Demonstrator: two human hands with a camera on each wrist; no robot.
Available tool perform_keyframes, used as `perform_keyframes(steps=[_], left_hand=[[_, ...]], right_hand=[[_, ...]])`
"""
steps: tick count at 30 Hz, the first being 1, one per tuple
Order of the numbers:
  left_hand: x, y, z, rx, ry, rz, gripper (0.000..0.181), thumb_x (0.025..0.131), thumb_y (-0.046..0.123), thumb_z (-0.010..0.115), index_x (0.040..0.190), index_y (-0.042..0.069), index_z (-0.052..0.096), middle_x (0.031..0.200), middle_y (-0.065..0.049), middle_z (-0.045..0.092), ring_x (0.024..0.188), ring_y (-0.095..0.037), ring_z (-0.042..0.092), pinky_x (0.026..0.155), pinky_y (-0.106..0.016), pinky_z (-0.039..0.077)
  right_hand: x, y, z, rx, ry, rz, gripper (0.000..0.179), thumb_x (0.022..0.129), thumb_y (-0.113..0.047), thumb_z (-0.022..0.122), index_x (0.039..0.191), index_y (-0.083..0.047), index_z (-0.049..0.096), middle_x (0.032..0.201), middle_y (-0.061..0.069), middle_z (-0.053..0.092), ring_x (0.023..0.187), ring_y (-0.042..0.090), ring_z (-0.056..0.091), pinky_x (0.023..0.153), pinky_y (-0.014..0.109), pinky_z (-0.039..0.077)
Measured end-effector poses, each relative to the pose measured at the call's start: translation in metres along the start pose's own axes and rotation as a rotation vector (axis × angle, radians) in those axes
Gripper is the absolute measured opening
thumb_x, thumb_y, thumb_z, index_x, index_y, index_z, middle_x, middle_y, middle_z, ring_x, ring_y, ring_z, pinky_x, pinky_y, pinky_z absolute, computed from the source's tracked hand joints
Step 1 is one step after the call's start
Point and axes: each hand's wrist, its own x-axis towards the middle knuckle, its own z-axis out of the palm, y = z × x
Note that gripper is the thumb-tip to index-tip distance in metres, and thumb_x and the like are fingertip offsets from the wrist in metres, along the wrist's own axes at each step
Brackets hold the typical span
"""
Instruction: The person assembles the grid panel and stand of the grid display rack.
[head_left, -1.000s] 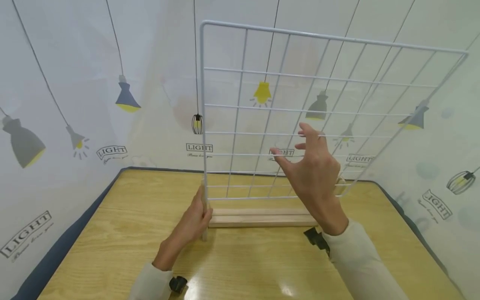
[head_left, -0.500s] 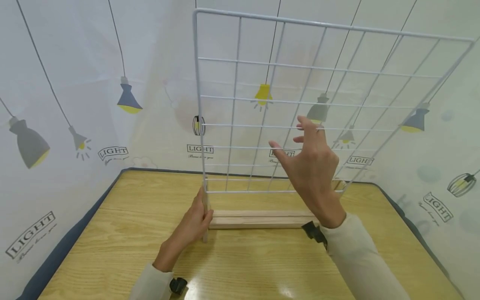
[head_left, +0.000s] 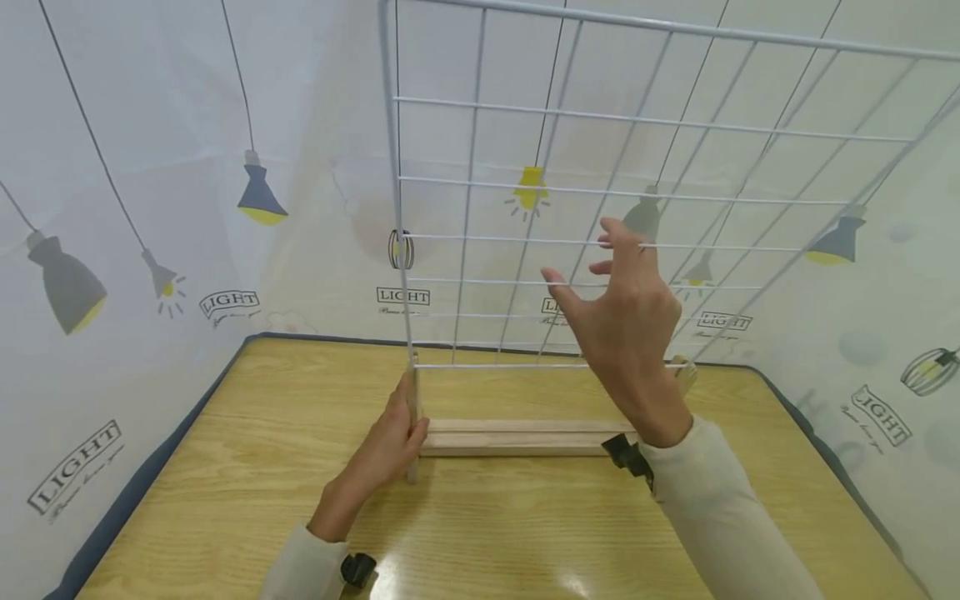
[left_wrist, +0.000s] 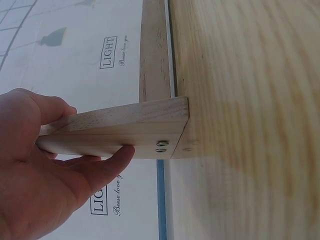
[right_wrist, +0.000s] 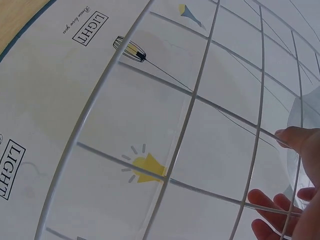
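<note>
My left hand point(head_left: 378, 446) grips the upright wooden side board point(left_wrist: 120, 125) of a low wooden frame, thumb on one face and fingers on the other. Two screw heads show near the board's lower end, which stands on the table. From that board a wooden crossbar point(head_left: 517, 439) runs right; the frame's other end board point(head_left: 685, 379) is partly hidden behind my right wrist. My right hand point(head_left: 626, 325) holds a large white wire grid panel point(head_left: 510, 185), thumb and fingers spread at its wires. The panel leans toward me, its lower edge overlapping the frame's upper ends in the head view.
The frame stands on a wood-grain table point(head_left: 247, 500) with a dark blue border. Behind and at the sides hang pale wall sheets point(head_left: 322, 208) printed with lamps. Black camera mounts point(head_left: 358, 570) sit at both wrists.
The wire grid panel has risen and tilted closer to me, its top edge now partly out of the head view. My right hand has moved slightly up with it. My left hand stays on the board.
</note>
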Motion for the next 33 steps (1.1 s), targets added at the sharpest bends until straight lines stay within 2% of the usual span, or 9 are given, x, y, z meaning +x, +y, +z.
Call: perform_keyframes(steps=[6, 13, 22, 27, 33], left_hand=[[-0.001, -0.001, 0.0, 0.004, -0.005, 0.009, 0.077, 0.102, 0.008, 0.05, 0.156, -0.005, -0.002, 0.12, -0.028, 0.045, 0.067, -0.016, 0.054, 0.056, -0.026, 0.051], [-0.001, -0.001, 0.001, 0.03, 0.004, 0.021, 0.075, 0.102, 0.009, 0.05, 0.155, -0.007, 0.0, 0.149, -0.035, 0.029, 0.089, -0.028, 0.06, 0.067, -0.035, 0.056], [-0.001, 0.0, 0.001, 0.031, 0.013, 0.035, 0.075, 0.101, 0.009, 0.05, 0.155, -0.007, 0.0, 0.151, -0.036, 0.025, 0.107, -0.041, 0.058, 0.074, -0.044, 0.058], [-0.001, 0.0, 0.001, 0.039, 0.016, 0.026, 0.075, 0.102, 0.01, 0.05, 0.155, -0.007, 0.0, 0.153, -0.036, 0.023, 0.116, -0.044, 0.055, 0.081, -0.05, 0.056], [-0.001, 0.0, 0.0, 0.034, 0.014, 0.027, 0.076, 0.102, 0.01, 0.05, 0.155, -0.006, -0.001, 0.154, -0.035, 0.022, 0.114, -0.043, 0.055, 0.081, -0.048, 0.057]], right_hand=[[0.002, 0.0, 0.002, -0.004, -0.001, 0.011, 0.061, 0.08, -0.032, 0.084, 0.125, -0.005, 0.054, 0.109, 0.016, 0.067, 0.08, 0.027, 0.073, 0.048, 0.045, 0.049], [0.002, 0.0, 0.004, -0.014, 0.002, 0.025, 0.06, 0.08, -0.032, 0.084, 0.124, -0.005, 0.054, 0.109, 0.016, 0.067, 0.079, 0.027, 0.073, 0.049, 0.045, 0.049], [0.004, 0.001, 0.007, -0.02, -0.003, 0.038, 0.059, 0.081, -0.032, 0.083, 0.124, -0.005, 0.054, 0.109, 0.017, 0.067, 0.079, 0.027, 0.073, 0.049, 0.045, 0.049], [0.004, 0.002, 0.01, -0.025, -0.009, 0.05, 0.06, 0.08, -0.033, 0.084, 0.124, -0.005, 0.055, 0.103, 0.018, 0.068, 0.078, 0.028, 0.073, 0.05, 0.045, 0.049], [0.004, 0.004, 0.012, -0.046, -0.033, 0.031, 0.062, 0.081, -0.038, 0.083, 0.125, -0.004, 0.054, 0.101, 0.019, 0.068, 0.078, 0.027, 0.073, 0.049, 0.043, 0.05]])
